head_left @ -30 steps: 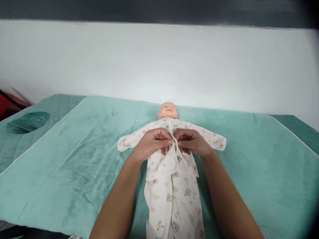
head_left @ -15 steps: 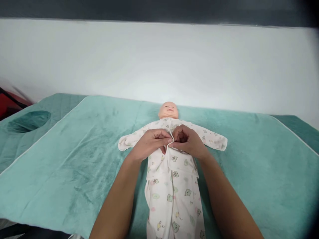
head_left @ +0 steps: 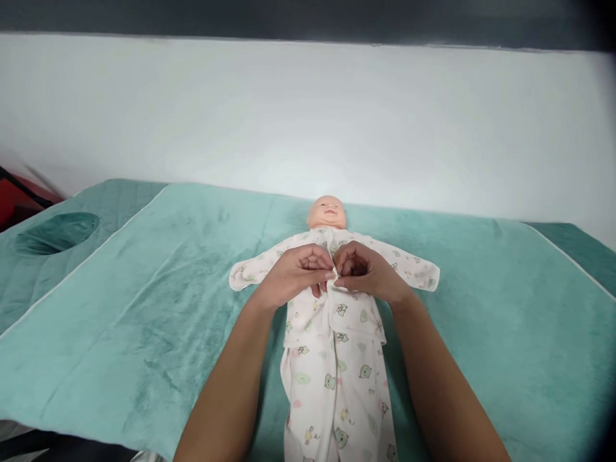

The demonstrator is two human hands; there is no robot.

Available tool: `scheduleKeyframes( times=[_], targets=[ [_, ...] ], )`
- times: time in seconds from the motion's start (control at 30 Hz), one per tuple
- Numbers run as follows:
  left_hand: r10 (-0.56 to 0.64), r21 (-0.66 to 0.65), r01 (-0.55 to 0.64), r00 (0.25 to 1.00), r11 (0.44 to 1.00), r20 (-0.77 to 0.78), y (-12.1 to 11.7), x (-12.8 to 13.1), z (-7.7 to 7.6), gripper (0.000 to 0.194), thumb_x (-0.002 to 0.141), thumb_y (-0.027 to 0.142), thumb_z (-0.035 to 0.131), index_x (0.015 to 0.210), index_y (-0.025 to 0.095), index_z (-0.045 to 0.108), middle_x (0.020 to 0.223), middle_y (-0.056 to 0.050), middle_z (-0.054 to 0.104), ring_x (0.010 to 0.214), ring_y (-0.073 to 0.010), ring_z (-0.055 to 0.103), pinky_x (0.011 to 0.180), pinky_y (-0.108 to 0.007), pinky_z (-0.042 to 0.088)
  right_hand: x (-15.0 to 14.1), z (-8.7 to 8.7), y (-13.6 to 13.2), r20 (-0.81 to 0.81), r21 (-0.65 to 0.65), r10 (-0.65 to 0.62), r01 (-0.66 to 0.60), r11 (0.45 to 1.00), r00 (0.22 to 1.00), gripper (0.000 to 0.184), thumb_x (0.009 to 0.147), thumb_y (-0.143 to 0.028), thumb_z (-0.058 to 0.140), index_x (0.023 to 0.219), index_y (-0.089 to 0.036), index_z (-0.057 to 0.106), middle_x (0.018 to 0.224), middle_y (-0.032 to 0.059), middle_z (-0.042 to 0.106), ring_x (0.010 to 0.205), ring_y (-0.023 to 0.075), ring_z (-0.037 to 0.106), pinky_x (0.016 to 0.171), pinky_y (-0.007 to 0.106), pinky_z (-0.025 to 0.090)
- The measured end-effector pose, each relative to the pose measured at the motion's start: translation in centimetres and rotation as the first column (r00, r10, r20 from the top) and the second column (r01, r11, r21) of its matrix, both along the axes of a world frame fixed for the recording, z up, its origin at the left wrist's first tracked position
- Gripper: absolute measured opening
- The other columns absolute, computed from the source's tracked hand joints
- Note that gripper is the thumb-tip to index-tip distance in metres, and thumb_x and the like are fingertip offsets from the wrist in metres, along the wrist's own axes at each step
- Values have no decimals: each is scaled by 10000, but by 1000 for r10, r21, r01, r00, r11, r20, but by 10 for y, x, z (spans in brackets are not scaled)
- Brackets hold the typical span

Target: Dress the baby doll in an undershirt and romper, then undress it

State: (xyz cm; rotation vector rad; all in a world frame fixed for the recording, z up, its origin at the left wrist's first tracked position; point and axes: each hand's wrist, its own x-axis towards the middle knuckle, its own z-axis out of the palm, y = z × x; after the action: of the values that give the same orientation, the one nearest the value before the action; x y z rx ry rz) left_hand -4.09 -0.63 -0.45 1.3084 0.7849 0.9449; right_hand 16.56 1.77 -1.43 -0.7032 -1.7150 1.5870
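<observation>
A baby doll [head_left: 326, 212] lies on its back on a teal blanket [head_left: 144, 308], head away from me, arms spread. It wears a white shirt [head_left: 337, 308] and trousers printed with small animals. Both my hands meet over the doll's chest. My left hand [head_left: 293, 274] pinches the shirt's front edge between thumb and fingers. My right hand [head_left: 368, 273] is curled and pinches the opposite edge, fingertips touching the left hand's. The doll's chest under my hands is hidden.
The blanket covers a teal padded table [head_left: 577, 247] with a dark oval face hole [head_left: 58, 232] at the far left. A white wall rises behind. Something red [head_left: 14, 199] shows at the left edge. The table's near edge is at the lower left.
The lifted flap of the shirt front has been drawn flat onto the chest. My hands have closed in together and shifted slightly up the doll's chest.
</observation>
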Motion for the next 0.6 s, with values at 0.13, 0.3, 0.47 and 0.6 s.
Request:
scheduleKeyframes(
  times=[0.13,0.3,0.47,0.6],
  targets=[
    [5,28,-7,999,1000,47,1,0,-3,195,799,263,748,908,158,626,656,24,614,547,-104,615,483,-215,524,0,-1,1,-24,-5,10,-10,1000,1000,282,762,-299,792,925,-216,578,601,-80,493,486,73,397,463,220,328],
    [-12,94,2,994,996,106,3,0,-7,160,812,250,737,830,151,613,652,20,601,538,-85,590,514,-206,491,-1,-3,3,-59,2,7,-7,1000,998,258,764,-294,792,891,-210,584,593,-78,482,491,72,390,459,217,311],
    [-41,120,29,995,992,94,2,1,-7,170,823,265,728,835,153,601,686,10,610,546,-80,575,538,-212,451,-1,-3,4,-56,-40,23,-25,999,998,272,749,-304,803,865,-203,578,616,-64,513,518,79,421,474,219,329],
    [-50,105,45,997,993,52,2,1,-5,160,836,269,715,858,153,607,661,17,604,549,-80,573,549,-211,451,-2,-2,2,-11,-49,-7,7,999,1000,307,713,-308,827,815,-198,559,661,-59,493,559,78,415,491,218,331]
  ],
)
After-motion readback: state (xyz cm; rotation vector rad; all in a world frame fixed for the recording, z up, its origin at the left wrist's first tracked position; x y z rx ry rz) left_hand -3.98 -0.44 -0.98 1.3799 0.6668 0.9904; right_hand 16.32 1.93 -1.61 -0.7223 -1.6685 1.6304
